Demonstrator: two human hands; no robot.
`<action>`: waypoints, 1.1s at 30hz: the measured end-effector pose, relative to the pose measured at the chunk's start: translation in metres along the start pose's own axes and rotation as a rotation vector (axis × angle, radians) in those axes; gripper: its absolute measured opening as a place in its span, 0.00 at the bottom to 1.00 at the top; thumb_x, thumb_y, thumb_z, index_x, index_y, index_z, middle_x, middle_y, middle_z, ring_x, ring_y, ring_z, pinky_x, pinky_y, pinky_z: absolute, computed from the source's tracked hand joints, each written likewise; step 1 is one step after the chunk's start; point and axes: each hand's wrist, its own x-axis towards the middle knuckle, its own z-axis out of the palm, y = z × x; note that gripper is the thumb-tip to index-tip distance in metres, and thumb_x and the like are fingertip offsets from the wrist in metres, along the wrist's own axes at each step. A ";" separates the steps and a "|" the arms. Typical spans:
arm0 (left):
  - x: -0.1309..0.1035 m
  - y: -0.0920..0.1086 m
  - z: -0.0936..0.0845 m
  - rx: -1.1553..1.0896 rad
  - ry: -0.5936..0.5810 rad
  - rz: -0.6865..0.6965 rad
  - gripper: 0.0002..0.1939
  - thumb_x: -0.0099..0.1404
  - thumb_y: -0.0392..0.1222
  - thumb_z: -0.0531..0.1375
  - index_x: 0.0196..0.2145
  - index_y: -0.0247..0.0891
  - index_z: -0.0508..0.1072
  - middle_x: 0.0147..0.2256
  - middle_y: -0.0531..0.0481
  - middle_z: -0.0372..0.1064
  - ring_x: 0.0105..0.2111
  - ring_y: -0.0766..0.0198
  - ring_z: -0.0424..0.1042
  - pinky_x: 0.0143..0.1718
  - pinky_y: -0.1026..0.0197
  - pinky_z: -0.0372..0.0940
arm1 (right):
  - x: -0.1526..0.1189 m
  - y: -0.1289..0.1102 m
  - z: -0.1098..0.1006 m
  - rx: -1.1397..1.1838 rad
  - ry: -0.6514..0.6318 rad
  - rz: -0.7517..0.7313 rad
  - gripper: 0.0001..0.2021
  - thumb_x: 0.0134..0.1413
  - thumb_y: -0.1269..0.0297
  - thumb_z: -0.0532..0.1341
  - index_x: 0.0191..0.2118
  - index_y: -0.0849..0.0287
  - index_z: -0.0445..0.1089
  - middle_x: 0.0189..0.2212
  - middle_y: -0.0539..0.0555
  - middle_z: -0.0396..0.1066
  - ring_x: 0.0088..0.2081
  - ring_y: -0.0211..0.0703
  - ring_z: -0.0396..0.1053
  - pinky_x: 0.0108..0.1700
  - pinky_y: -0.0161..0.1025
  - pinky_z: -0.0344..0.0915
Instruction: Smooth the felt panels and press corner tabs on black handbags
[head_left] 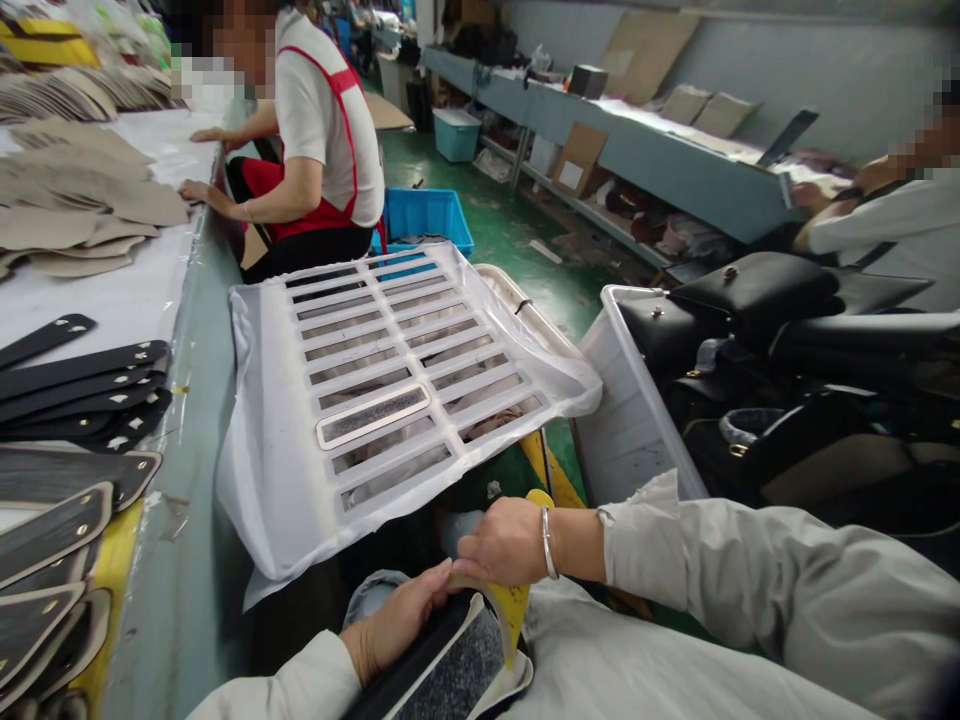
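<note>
One bent yellow strip (515, 608) is curving over a grey-centred panel (465, 668) — the right hand (504, 541) is gripping it, the left hand (403, 615) is resting alongside, its hold impossible to tell.

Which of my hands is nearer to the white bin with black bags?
Right. In view, the right hand is below and left of the white bin; the left hand is lower and farther left.

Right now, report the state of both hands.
Left hand: against the black-and-grey piece; its grip cannot be told.
Right hand: closed, holding the yellow strip.
</note>
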 end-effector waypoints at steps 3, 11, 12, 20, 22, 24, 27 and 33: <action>-0.003 -0.009 -0.012 0.350 0.094 0.045 0.23 0.69 0.50 0.42 0.49 0.40 0.71 0.41 0.50 0.71 0.44 0.58 0.66 0.54 0.53 0.57 | -0.002 -0.001 0.003 0.017 0.015 -0.011 0.21 0.65 0.51 0.44 0.36 0.58 0.68 0.29 0.52 0.74 0.28 0.41 0.71 0.21 0.34 0.47; -0.010 0.016 -0.006 0.854 -0.019 0.104 0.26 0.68 0.42 0.37 0.53 0.41 0.67 0.48 0.49 0.69 0.48 0.60 0.66 0.55 0.56 0.57 | -0.010 -0.004 0.018 0.052 0.100 0.003 0.24 0.65 0.50 0.43 0.33 0.60 0.69 0.25 0.55 0.74 0.24 0.39 0.69 0.22 0.35 0.47; -0.009 0.018 -0.005 0.844 -0.049 0.121 0.26 0.69 0.42 0.37 0.54 0.40 0.66 0.52 0.49 0.67 0.51 0.60 0.65 0.57 0.56 0.55 | -0.011 -0.004 0.020 0.052 0.103 0.002 0.24 0.65 0.50 0.43 0.33 0.60 0.69 0.25 0.55 0.74 0.24 0.39 0.69 0.21 0.36 0.47; -0.015 0.014 -0.015 0.954 -0.187 0.172 0.24 0.70 0.40 0.39 0.61 0.40 0.55 0.60 0.48 0.57 0.59 0.62 0.57 0.62 0.57 0.49 | -0.011 -0.004 0.012 0.068 0.018 0.009 0.24 0.65 0.49 0.43 0.37 0.58 0.71 0.29 0.55 0.75 0.28 0.42 0.71 0.23 0.36 0.50; -0.017 0.019 -0.012 0.956 -0.210 0.215 0.23 0.71 0.40 0.39 0.62 0.40 0.54 0.61 0.48 0.56 0.59 0.61 0.56 0.62 0.56 0.49 | -0.012 -0.006 0.010 0.064 0.005 0.018 0.24 0.65 0.50 0.44 0.37 0.59 0.71 0.29 0.57 0.75 0.29 0.43 0.71 0.24 0.36 0.52; -0.016 0.027 -0.004 0.950 -0.244 0.230 0.24 0.71 0.40 0.39 0.62 0.40 0.52 0.62 0.47 0.53 0.61 0.60 0.54 0.63 0.54 0.48 | -0.015 -0.007 0.010 0.073 0.004 0.023 0.24 0.65 0.51 0.43 0.38 0.59 0.72 0.29 0.57 0.75 0.28 0.44 0.71 0.24 0.36 0.53; -0.014 0.041 0.010 0.934 -0.280 0.207 0.24 0.72 0.42 0.36 0.63 0.42 0.50 0.64 0.48 0.47 0.63 0.59 0.48 0.64 0.52 0.45 | -0.021 -0.010 0.014 0.115 0.017 0.029 0.27 0.65 0.48 0.41 0.39 0.59 0.72 0.30 0.58 0.75 0.29 0.44 0.72 0.25 0.36 0.54; -0.011 0.058 0.035 0.868 -0.175 -0.007 0.25 0.72 0.48 0.37 0.64 0.43 0.47 0.66 0.50 0.41 0.64 0.60 0.45 0.65 0.54 0.42 | -0.024 -0.007 0.016 0.188 -0.023 0.074 0.32 0.62 0.43 0.38 0.43 0.58 0.73 0.29 0.59 0.75 0.28 0.47 0.71 0.25 0.37 0.56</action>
